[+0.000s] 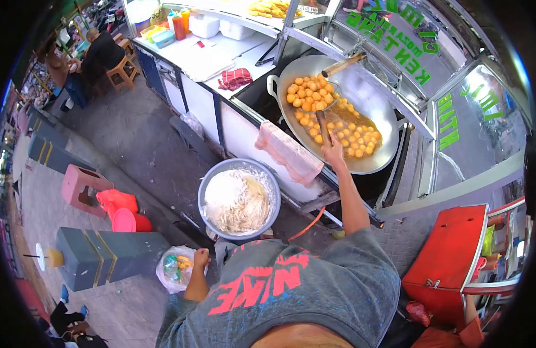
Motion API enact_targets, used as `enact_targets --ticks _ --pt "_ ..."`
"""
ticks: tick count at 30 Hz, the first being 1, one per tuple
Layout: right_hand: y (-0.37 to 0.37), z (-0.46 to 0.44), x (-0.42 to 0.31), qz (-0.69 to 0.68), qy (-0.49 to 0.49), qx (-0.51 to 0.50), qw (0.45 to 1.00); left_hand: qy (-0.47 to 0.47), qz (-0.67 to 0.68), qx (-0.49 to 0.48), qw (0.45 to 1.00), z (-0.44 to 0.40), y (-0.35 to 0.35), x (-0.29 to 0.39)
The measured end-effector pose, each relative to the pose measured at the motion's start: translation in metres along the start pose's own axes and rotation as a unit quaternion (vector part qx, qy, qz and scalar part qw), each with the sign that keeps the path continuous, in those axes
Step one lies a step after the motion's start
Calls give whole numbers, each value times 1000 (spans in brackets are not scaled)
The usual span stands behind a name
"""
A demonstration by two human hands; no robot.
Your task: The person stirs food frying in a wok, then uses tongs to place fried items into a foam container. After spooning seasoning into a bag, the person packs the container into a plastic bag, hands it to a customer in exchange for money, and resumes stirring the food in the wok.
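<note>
My right hand [333, 149] grips the wooden handle [323, 129] of a skimmer over a large metal wok [387, 110]. A heap of round golden fried balls [310, 93] sits in the skimmer's head, near the wok's left side. More fried balls [355, 136] float in the oil beneath and to the right. A second wooden handle [344, 65] lies across the wok's far rim. Down at my left side, my left hand [202, 258] is curled closed, with nothing visible in it. Beside it lies a clear plastic bag [170, 269] with green and orange contents.
A grey-blue basin [205, 216] of white flour and pale dough stands left of me. A pink towel [288, 152] hangs on the cart's edge; a red cloth [235, 79] and sauce bottles [179, 26] lie farther left. A red box [445, 255] stands at right, a concrete barrier [79, 261] at left.
</note>
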State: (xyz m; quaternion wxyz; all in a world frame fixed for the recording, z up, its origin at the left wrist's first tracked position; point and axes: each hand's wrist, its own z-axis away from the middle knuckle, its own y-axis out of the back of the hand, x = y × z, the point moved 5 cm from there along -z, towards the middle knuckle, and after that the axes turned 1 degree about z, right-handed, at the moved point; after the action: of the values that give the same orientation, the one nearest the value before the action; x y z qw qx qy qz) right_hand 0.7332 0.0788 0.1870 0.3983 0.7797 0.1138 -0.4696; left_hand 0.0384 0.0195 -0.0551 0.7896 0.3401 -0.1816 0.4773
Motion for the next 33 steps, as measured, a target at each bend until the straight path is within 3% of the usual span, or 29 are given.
enact_targets --ticks 1,5,6,7,9,10,11,15,18,19,20,21,23,24,25,27,29,31,33 --pt "3 17 -9 74 103 39 991 -6 -1 -3 1000 -5 -3 6" --pt "29 95 -58 267 11 -22 963 -37 -45 -18 998 -21 -20 23" --pt "38 113 -63 311 9 -37 950 -98 -144 -23 984 -12 -20 46" --pt "44 128 -67 354 9 -58 933 -107 -142 -43 983 -22 -25 40" --pt "70 151 -73 388 9 -57 920 -205 -260 -53 942 -65 -34 11" --pt "84 158 -78 411 2 -50 910 -232 -249 -77 937 -38 -35 42" --pt "96 164 -79 432 -5 -38 901 -155 -205 -74 964 -46 -37 33" --pt "145 147 -41 498 -79 15 863 -34 -63 -18 997 -20 -35 50" --pt "179 113 -9 531 -101 28 841 -259 -179 19 949 -52 -26 13" --pt "189 100 0 534 -115 33 837 -49 -74 8 996 -2 -20 48" --pt "193 88 4 530 -151 -1 834 -145 -166 30 975 4 -14 53" --pt "195 75 3 524 -188 -28 830 -252 -280 54 925 3 -10 43" --pt "182 59 11 478 -217 -75 848 -148 -331 32 932 -11 1 -1" --pt "172 49 35 452 -209 -45 866 -46 -249 12 967 5 5 -3" --pt "154 36 62 425 -195 -22 884 -17 -159 24 987 9 7 -20" --pt "114 9 82 313 -207 18 927 10 -117 87 989 35 11 -23" --pt "69 -11 74 178 -177 59 966 -1 -139 82 987 52 9 -22" --pt "26 -22 45 -10 -293 19 956 4 -116 65 991 53 5 -27" --pt "-12 -42 48 -175 -338 -6 925 26 -57 33 997 41 0 -40"
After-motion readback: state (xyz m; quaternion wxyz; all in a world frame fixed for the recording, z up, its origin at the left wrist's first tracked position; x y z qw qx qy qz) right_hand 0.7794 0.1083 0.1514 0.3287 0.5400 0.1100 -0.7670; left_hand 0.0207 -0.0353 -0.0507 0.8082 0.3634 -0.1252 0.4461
